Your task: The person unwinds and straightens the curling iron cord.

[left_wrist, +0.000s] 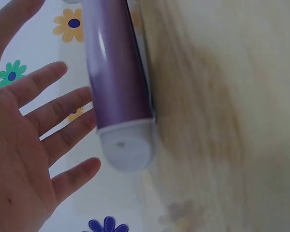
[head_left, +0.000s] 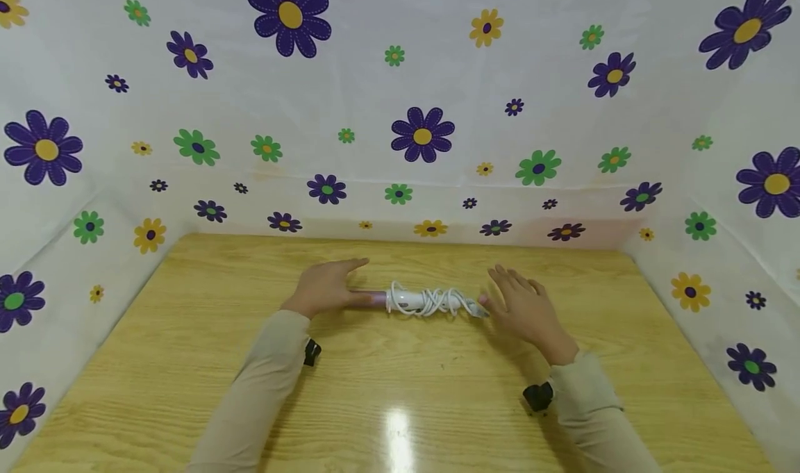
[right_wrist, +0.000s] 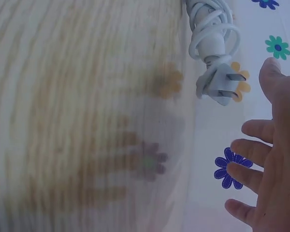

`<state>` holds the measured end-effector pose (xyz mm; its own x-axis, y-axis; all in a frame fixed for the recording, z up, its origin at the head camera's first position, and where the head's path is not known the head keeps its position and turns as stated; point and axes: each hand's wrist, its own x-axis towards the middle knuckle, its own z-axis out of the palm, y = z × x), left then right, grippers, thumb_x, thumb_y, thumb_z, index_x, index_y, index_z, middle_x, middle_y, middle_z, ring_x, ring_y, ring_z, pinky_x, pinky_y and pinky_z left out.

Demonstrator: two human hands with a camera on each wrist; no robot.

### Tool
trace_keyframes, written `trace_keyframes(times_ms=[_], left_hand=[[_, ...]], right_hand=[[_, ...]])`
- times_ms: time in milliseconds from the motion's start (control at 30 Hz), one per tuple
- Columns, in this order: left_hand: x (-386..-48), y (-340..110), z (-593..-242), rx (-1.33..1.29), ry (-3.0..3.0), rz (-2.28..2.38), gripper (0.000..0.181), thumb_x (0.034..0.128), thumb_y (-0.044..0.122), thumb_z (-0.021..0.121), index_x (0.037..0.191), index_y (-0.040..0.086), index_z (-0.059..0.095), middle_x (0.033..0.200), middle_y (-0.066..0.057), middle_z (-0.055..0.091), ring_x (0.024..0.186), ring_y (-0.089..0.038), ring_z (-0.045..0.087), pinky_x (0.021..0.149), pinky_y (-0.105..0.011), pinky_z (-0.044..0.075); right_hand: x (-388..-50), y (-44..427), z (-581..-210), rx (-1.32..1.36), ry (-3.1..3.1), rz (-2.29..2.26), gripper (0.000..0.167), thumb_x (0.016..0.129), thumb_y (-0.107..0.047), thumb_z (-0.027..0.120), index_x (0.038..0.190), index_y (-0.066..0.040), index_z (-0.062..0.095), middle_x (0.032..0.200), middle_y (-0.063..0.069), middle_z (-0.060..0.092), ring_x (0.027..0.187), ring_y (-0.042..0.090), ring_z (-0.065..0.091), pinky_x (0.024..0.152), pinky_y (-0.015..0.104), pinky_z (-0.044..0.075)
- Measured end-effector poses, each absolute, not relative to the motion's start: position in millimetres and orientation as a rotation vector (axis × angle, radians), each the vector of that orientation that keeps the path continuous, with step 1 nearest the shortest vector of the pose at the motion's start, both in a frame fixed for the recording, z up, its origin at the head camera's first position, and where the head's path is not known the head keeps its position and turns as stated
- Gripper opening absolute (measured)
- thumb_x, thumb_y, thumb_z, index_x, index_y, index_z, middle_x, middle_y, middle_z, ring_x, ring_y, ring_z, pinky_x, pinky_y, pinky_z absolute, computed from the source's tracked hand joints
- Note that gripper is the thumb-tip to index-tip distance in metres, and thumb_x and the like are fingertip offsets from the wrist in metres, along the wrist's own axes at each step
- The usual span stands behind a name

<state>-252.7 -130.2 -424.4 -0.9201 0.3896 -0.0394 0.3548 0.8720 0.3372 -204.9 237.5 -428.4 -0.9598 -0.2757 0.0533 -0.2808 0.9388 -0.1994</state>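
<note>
A hair straightener (head_left: 403, 300) lies crosswise on the wooden table, its purple barrel (left_wrist: 117, 67) to the left and its white handle to the right. A white cord (head_left: 437, 301) is wound around the handle and ends in a two-pin plug (right_wrist: 221, 86). My left hand (head_left: 325, 289) is beside the barrel's white end cap (left_wrist: 128, 147), fingers spread; whether the fingertips touch the barrel I cannot tell. Beyond the plug, my right hand (head_left: 525, 308) holds nothing, its fingers loosely extended and apart from the plug in the right wrist view.
The light wooden table (head_left: 400, 376) is bounded at the back and both sides by white sheeting (head_left: 375, 91) with purple, green and yellow flowers. A black wrist camera (head_left: 539, 396) sits under the right sleeve, another (head_left: 312, 352) by the left one.
</note>
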Motion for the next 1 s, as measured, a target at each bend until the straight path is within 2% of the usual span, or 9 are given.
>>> trace_keyframes(times_ms=[67,333,433,533,633,733,1000], left_hand=[[-256,-126,-427,0.58,2.888,0.56,0.086,0.0727,0.07,0.066,0.144,0.026,0.046,0.14,-0.006,0.055,0.121,-0.031,0.058,0.09,-0.047,0.049],[-265,-122,-441,0.565,2.771,0.71,0.072,0.0706,0.056,0.078,0.133,0.025,0.057,0.127,-0.007,0.063,0.111,-0.026,0.061,0.09,-0.046,0.048],[-267,-121,-445,0.547,2.712,0.806,0.066,0.0713,0.05,0.08,0.128,0.024,0.059,0.124,-0.006,0.063,0.107,-0.023,0.06,0.091,-0.045,0.047],[-268,-120,-449,0.56,2.628,0.928,0.06,0.0737,0.043,0.08,0.125,0.02,0.06,0.12,-0.007,0.063,0.104,-0.022,0.06,0.09,-0.043,0.047],[-267,-119,-453,0.58,2.566,0.998,0.054,0.0755,0.038,0.08,0.122,0.017,0.062,0.116,-0.008,0.064,0.101,-0.021,0.059,0.087,-0.039,0.047],[-268,-118,-455,0.592,2.545,1.012,0.051,0.0759,0.035,0.081,0.119,0.016,0.063,0.112,-0.006,0.065,0.097,-0.019,0.059,0.085,-0.036,0.047],[-268,-118,-453,0.594,2.536,0.981,0.038,0.079,0.028,0.079,0.113,0.017,0.066,0.108,-0.004,0.066,0.093,-0.017,0.058,0.087,-0.036,0.046]], right_hand=[[-205,235,-431,0.461,-3.069,0.344,0.066,0.099,-0.046,0.046,0.149,-0.006,0.032,0.153,0.018,0.035,0.138,0.042,0.036,0.107,0.064,0.027],[-208,234,-442,0.528,-3.07,0.492,0.058,0.098,-0.045,0.049,0.143,-0.008,0.044,0.138,0.02,0.052,0.121,0.045,0.051,0.097,0.066,0.035],[-211,236,-445,0.584,-3.072,0.663,0.054,0.099,-0.039,0.051,0.139,-0.004,0.048,0.126,0.019,0.059,0.103,0.035,0.059,0.09,0.054,0.045],[-212,240,-448,0.611,-3.109,0.927,0.05,0.099,-0.035,0.051,0.136,0.0,0.049,0.119,0.018,0.06,0.09,0.022,0.058,0.08,0.04,0.048],[-210,245,-451,0.592,-3.151,1.158,0.048,0.1,-0.034,0.05,0.135,0.0,0.049,0.122,0.019,0.059,0.095,0.021,0.057,0.081,0.037,0.048],[-207,250,-453,0.591,-3.159,1.262,0.047,0.1,-0.034,0.05,0.136,-0.004,0.049,0.125,0.018,0.058,0.106,0.027,0.058,0.087,0.041,0.048],[-210,256,-450,0.599,-3.125,1.416,0.049,0.098,-0.033,0.055,0.137,-0.004,0.049,0.127,0.018,0.058,0.111,0.03,0.056,0.09,0.042,0.047]])
